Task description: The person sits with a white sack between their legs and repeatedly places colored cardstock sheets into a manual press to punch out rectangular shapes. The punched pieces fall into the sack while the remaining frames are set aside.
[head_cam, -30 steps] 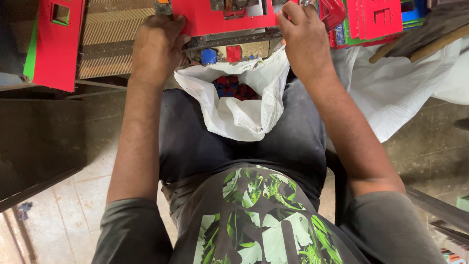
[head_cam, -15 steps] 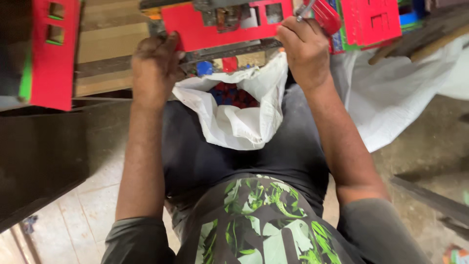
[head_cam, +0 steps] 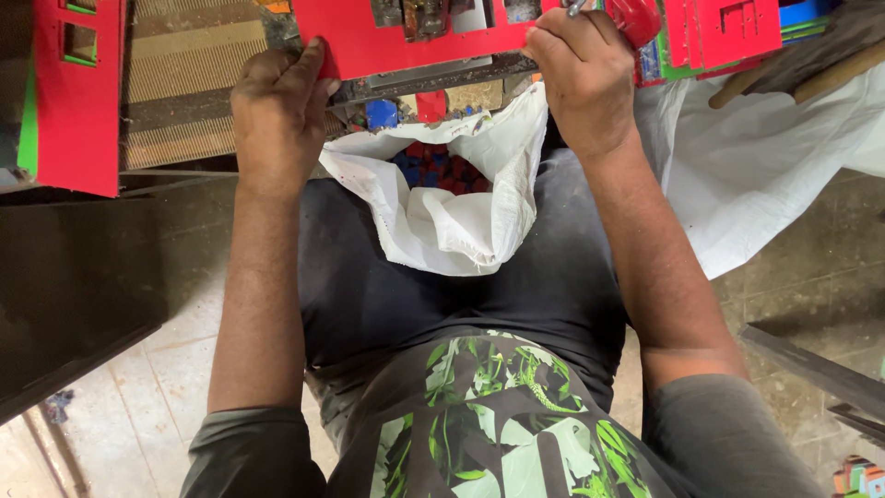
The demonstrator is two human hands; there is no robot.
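Red panel (head_cam: 406, 41) (flat, cut-out) gripped between both hands (head_cam: 277, 111) (head_cam: 576, 78).

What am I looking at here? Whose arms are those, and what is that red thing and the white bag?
The camera sits on a person's head and looks down, so you see their own lap and arms. The left hand grips the edge of a flat red panel with cut-out holes. The right hand grips the other side, and something thin and metal pokes up from it; I cannot tell what. An open white bag lies on the lap, with small red and blue pieces inside. Another red panel stands at the left, and a white cloth lies at the right.
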